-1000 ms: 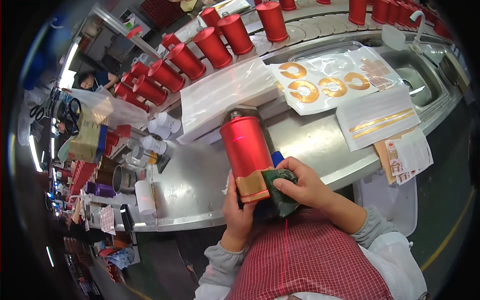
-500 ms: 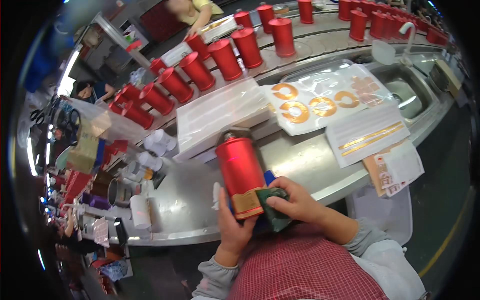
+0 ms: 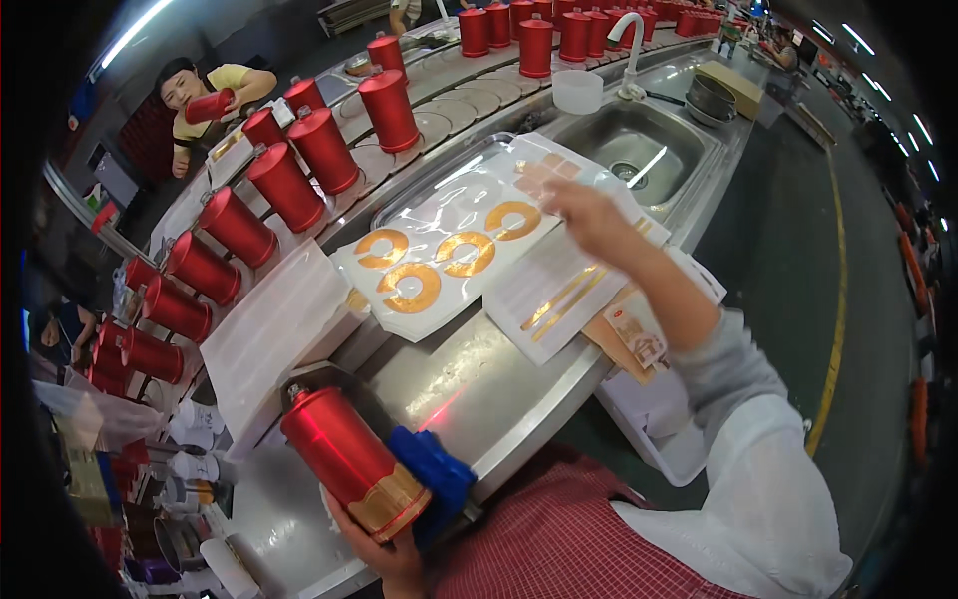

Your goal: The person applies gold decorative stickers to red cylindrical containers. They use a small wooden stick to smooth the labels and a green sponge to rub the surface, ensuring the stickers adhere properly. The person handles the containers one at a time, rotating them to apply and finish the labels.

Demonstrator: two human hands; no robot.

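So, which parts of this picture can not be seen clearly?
- Left hand: mostly hidden under the red bottle and blue cloth, head view.
- Right hand: motion-blurred; unclear whether its fingers touch the sheet of gold rings.
- Sink: far side bent by the fisheye.

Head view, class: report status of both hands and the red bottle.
Left hand grips red bottle, tilted at bench edge. Right hand open, over gold-ring sheet. Blue cloth beside bottle base.

The person wears a red-and-white checked apron over a grey top, with a white oversleeve (right forearm only).
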